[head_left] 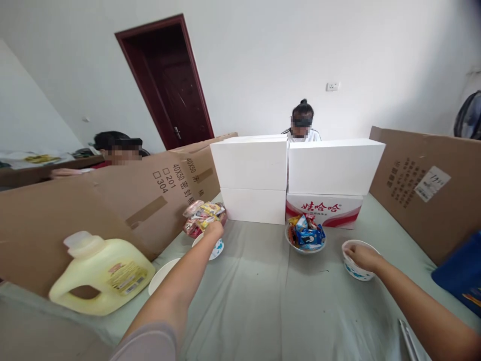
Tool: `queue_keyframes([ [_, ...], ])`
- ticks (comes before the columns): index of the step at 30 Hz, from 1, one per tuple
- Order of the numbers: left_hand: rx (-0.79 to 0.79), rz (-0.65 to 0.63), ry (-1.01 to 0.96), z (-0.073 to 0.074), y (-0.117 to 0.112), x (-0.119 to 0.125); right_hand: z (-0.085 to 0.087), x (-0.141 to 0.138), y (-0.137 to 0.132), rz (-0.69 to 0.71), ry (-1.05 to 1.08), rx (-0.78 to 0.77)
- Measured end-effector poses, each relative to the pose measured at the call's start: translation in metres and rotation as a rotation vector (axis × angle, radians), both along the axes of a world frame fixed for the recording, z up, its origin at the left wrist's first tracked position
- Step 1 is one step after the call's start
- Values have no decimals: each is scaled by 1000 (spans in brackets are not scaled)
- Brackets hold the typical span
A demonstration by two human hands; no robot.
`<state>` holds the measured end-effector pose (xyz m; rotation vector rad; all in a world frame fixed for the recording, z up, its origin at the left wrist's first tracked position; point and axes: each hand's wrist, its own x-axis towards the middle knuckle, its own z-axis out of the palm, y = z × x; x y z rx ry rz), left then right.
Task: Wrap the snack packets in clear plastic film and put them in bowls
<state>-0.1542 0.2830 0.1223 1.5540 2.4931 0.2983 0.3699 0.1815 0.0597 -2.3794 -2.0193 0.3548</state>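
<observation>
My left hand (214, 230) is closed over a white bowl with a blue pattern (218, 249), against a pile of wrapped snacks (196, 214) in red and yellow packets. What its fingers hold, if anything, is hidden. On the right, my right hand (361, 256) reaches over the rim into another white bowl with blue marks (358, 274). Its fingers are curled in, and I cannot make out what is in them. Between my hands stands a clear bowl (306, 250) heaped with blue, red and orange snack packets (308, 233).
White boxes (251, 165) and a red-printed carton (323, 210) form a wall ahead. Cardboard panels (421, 185) flank the table. A yellow detergent jug (101, 276), white dish (163, 276), blue object (460, 276) and metal item (408, 338) lie around. Two people sit beyond.
</observation>
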Motion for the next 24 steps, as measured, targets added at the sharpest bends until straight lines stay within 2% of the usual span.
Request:
queue_keyframes([
  [3,5,-106,38,13,-20,32,12,-2,-2,29,-18,-37],
  [7,62,-371,29,17,-69,84,37,21,3,-86,-115,-13],
  [9,97,-529,12,9,-107,106,49,35,6,-140,-150,17],
  [11,105,-685,-4,-6,-149,120,58,41,6,-156,-169,89],
  [12,123,-828,-1,-16,-170,125,60,39,5,-143,-170,136],
  [15,257,-1034,-29,-49,-223,127,52,10,-3,-1,-109,244],
  [18,426,-1191,-69,-72,-249,129,30,-38,-10,227,26,224],
  [21,539,-1208,-83,-77,-256,140,11,-72,-11,293,119,209],
  [24,550,-1201,-93,-68,-253,156,4,-77,-11,265,167,228],
])
